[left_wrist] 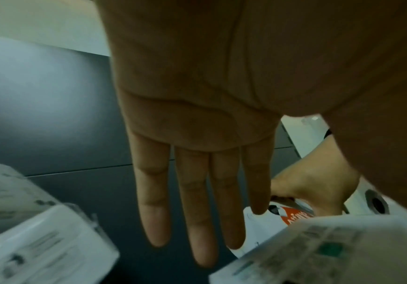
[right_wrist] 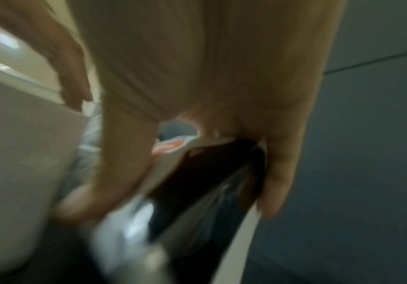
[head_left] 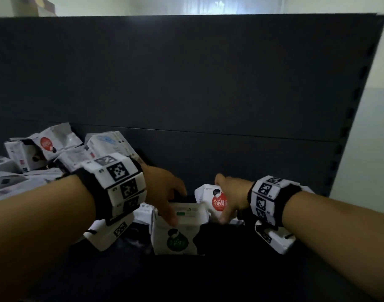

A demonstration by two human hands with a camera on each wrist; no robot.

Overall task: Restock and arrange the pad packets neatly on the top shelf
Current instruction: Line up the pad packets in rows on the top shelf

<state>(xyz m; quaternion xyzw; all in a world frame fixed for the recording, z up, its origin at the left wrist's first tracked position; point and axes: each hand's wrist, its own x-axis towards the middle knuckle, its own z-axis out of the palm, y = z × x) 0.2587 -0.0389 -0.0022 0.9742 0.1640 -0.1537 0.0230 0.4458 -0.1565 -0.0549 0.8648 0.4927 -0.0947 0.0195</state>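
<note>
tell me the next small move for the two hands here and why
Probably stand the red-dot packet upright beside the green-dot packet. The right hand already grips the red one, tilted, just behind and to the right of the green one, which stands upright on the shelf under the left hand. A loose pile at the left waits.

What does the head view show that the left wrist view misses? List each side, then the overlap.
Head view only: the jumbled heap of packets at the shelf's left, both wrist bands, and the green-logo packet's front face under the left hand.

Left wrist view only: the left hand's palm with four fingers straight, holding nothing.

Both: the right hand gripping the red-logo packet, and the dark back panel.
</note>
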